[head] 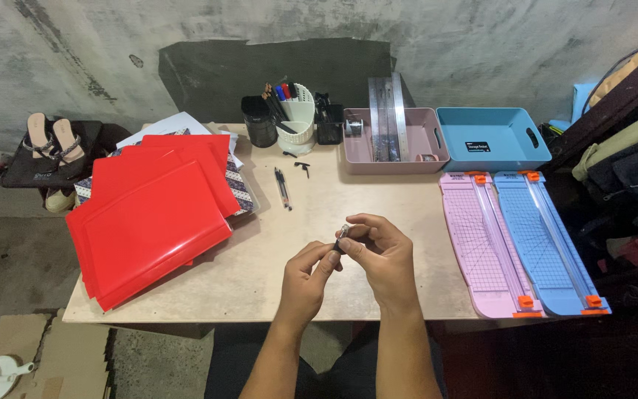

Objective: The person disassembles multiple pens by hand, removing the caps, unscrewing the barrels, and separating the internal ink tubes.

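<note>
Head view: both hands, left hand and right hand, pinch a small dark clip together above the worktop. Red folders lie left, pens ahead, two paper cutters right; bare worktop surrounds the hands.

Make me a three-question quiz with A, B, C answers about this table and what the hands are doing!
1. Where are the two paper trimmers?
A. at the table's right edge
B. under the red sheets
C. on the floor

2. What colour is the stack of sheets on the left?
A. green
B. red
C. yellow

3. What are the hands doing?
A. lying flat on the table
B. holding a small thing together
C. holding a ruler

Answers:
1 A: the pink trimmer and blue trimmer lie side by side at the table's right edge.
2 B: the red sheets are plainly red.
3 B: the left hand and right hand pinch a small dark object between their fingertips.
</note>
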